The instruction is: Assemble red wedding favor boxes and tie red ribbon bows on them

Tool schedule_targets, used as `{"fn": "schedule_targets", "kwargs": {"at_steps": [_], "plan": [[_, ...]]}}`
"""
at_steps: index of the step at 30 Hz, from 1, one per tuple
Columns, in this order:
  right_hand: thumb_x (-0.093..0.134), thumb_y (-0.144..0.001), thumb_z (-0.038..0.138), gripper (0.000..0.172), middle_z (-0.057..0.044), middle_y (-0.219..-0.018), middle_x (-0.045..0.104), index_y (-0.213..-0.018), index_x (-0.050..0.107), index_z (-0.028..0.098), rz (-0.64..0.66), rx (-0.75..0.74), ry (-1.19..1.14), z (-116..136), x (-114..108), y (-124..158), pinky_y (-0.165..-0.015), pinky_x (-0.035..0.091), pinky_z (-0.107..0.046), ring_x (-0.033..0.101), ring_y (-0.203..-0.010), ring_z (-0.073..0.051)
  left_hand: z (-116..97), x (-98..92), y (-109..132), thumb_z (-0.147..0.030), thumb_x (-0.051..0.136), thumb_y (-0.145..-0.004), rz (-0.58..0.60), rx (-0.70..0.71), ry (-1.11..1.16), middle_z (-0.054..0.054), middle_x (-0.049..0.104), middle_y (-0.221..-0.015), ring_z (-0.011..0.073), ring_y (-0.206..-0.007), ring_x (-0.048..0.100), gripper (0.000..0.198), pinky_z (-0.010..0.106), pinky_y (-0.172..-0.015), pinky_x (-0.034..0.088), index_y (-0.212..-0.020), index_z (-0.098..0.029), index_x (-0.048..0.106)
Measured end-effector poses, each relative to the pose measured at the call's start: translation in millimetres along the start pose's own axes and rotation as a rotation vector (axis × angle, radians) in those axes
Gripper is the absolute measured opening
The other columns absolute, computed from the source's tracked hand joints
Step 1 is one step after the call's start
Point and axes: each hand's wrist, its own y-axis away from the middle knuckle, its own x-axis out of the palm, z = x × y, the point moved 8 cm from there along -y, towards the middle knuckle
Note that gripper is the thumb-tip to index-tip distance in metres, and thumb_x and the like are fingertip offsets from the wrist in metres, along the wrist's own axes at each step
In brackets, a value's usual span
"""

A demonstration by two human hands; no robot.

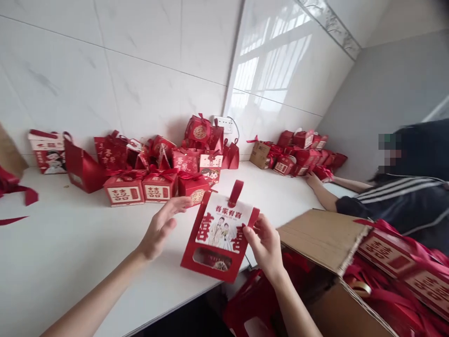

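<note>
In my right hand (268,248) is a red gift box (213,269), gripped by its right edge and tilted above the table's front edge. It has a white printed panel with a couple drawn on it, an oval window low on its face and a red ribbon loop on top. My left hand (161,229) is just left of the box, fingers stretched and apart, holding nothing. Behind it, small red boxes with bows, such as this one (124,189), stand in a row on the white table (87,252).
More red boxes (296,157) are heaped by the wall at right, where a co-worker (396,187) in a dark striped sleeve touches one. An open cardboard carton (319,238) full of red boxes stands at front right. A power strip (222,124) is on the wall.
</note>
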Motion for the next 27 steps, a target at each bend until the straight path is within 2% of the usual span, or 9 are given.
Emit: {"fn": "schedule_targets", "kwargs": {"at_steps": [5,8,10,13,16,20,23,25,27], "plan": [[0.057,-0.087,0.031,0.012,-0.001,-0.077,0.064,-0.093,0.061,0.022,0.045,-0.034,0.197,19.5,-32.7,29.4,-0.063,0.053,-0.024,0.061,-0.069,-0.014,-45.9,63.1,-25.0,-0.052,0.056,-0.08,0.156,-0.062,-0.151,0.01,0.061,-0.121,0.0269,-0.113,0.056,0.047,0.041,-0.095,0.047,-0.114,-0.02,0.057],[0.06,-0.086,0.035,0.015,0.001,-0.071,0.058,-0.09,0.061,0.021,0.037,-0.068,0.332,39.4,-53.0,39.3,-0.056,0.048,-0.022,0.056,-0.061,-0.012,-70.0,114.3,-32.5,-0.047,0.059,-0.079,0.396,-0.055,-0.225,0.005,0.068,-0.099,0.0212,-0.09,0.064,0.034,0.033,-0.08,0.053,-0.098,-0.02,0.064],[0.059,-0.086,0.04,0.019,0.002,-0.069,0.055,-0.094,0.06,0.022,-0.012,-0.093,0.4,53.3,-71.1,48.9,-0.054,0.047,-0.021,0.053,-0.058,-0.011,-84.7,141.2,-33.0,-0.044,0.057,-0.081,0.495,-0.03,-0.211,0.001,0.067,-0.076,0.0157,-0.07,0.063,0.027,0.026,-0.064,0.053,-0.08,-0.019,0.065],[0.053,-0.084,0.057,0.049,-0.006,-0.101,0.058,-0.121,0.051,0.025,-0.098,-0.092,0.416,67.0,-101.0,73.1,-0.076,0.053,-0.031,0.06,-0.09,-0.02,-108.5,156.0,-36.3,-0.042,0.056,-0.082,0.37,0.094,-0.146,-0.004,0.057,-0.055,0.0099,-0.048,0.052,0.028,0.019,-0.042,0.041,-0.068,-0.019,0.061],[0.057,-0.078,0.062,0.077,-0.014,-0.138,0.038,-0.139,0.03,0.024,-0.059,0.039,0.431,62.9,-121.2,105.8,-0.1,0.043,-0.047,0.042,-0.126,-0.033,-120.2,155.2,-34.2,-0.043,0.058,-0.082,0.132,0.198,-0.103,-0.006,0.044,-0.044,0.0076,-0.037,0.037,0.029,0.02,-0.034,0.029,-0.063,-0.021,0.059],[0.069,-0.073,0.042,0.09,-0.014,-0.14,0.039,-0.143,0.016,0.026,-0.022,0.305,0.388,52.5,-142.3,148.3,-0.102,0.041,-0.048,0.045,-0.126,-0.033,-117.6,167.3,-22.7,-0.045,0.056,-0.083,-0.04,0.158,-0.099,-0.006,0.039,-0.042,0.0093,-0.04,0.037,0.031,0.023,-0.039,0.031,-0.061,-0.023,0.058],[0.07,-0.07,0.03,0.089,-0.013,-0.139,0.043,-0.142,0.018,0.028,-0.082,0.429,0.344,59.8,-160.8,166.6,-0.098,0.046,-0.043,0.049,-0.124,-0.031,-129.1,192.0,-16.1,-0.043,0.06,-0.082,-0.024,0.209,-0.038,-0.006,0.045,-0.047,0.0089,-0.043,0.039,0.027,0.024,-0.042,0.032,-0.063,-0.023,0.06],[0.068,-0.07,0.027,0.08,-0.011,-0.128,0.054,-0.138,0.027,0.028,-0.135,0.473,0.293,70.0,-177.7,172.6,-0.087,0.053,-0.038,0.058,-0.112,-0.028,-142.2,218.7,-15.4,-0.043,0.056,-0.086,0.118,0.313,0.089,-0.004,0.052,-0.056,0.0092,-0.047,0.045,0.029,0.024,-0.043,0.034,-0.066,-0.022,0.061],[0.069,-0.068,0.029,0.07,-0.009,-0.113,0.063,-0.13,0.038,0.027,-0.304,0.456,0.297,86.1,-210.2,178.0,-0.075,0.057,-0.034,0.065,-0.096,-0.025,-147.9,249.0,-15.7,-0.052,0.04,-0.091,0.311,0.391,0.229,0.001,0.062,-0.076,0.0136,-0.065,0.058,0.039,0.025,-0.055,0.046,-0.082,-0.022,0.065]]}}
